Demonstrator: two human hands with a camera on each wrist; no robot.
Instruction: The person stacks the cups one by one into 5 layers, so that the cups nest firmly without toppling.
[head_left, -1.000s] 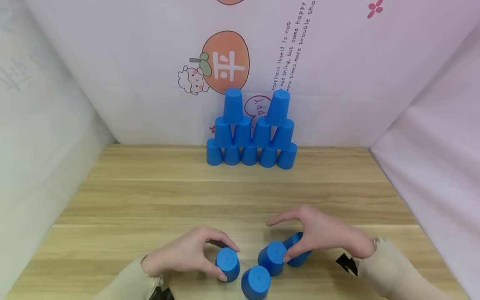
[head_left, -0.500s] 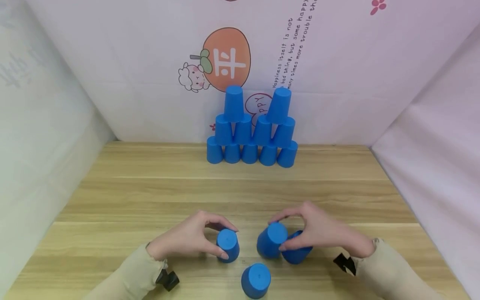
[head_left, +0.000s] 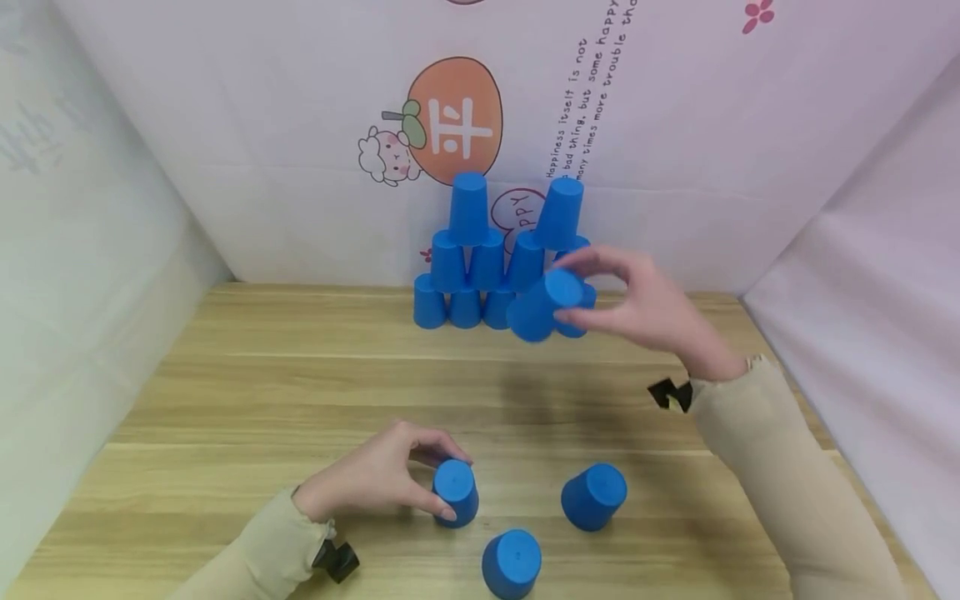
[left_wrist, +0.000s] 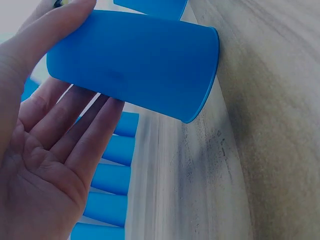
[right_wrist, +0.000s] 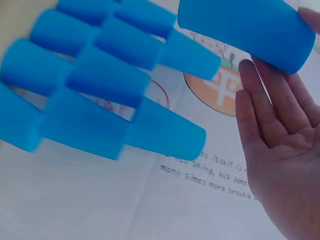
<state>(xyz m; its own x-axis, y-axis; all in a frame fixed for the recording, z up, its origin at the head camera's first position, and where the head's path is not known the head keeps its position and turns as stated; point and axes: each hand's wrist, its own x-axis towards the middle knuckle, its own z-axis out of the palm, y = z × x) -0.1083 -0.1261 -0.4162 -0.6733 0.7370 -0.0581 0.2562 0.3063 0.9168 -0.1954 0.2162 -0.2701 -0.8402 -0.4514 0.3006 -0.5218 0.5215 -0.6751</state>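
Observation:
My right hand [head_left: 637,304] pinches an upside-down blue cup [head_left: 542,310] between thumb and fingers, raised above the table. It overlaps the right part of the blue cup pyramid [head_left: 486,262] in the head view. That pyramid has a bottom row of several cups, a row above it, and two cups on top with a gap between them. Near the front, my left hand [head_left: 382,475] holds another upside-down blue cup [head_left: 455,493] by its sides; in the left wrist view thumb and fingers lie on either side of this cup [left_wrist: 135,62].
Two more upside-down blue cups stand on the wooden table [head_left: 300,392]: a front cup [head_left: 512,564] and a right cup [head_left: 594,497]. Behind the pyramid rises a white printed cloth [head_left: 262,125], with pale cloth walls at both sides.
My right hand took hold of a front cup and carried it forward and up toward the pyramid. The left hand shifted its cup slightly forward, then stayed still.

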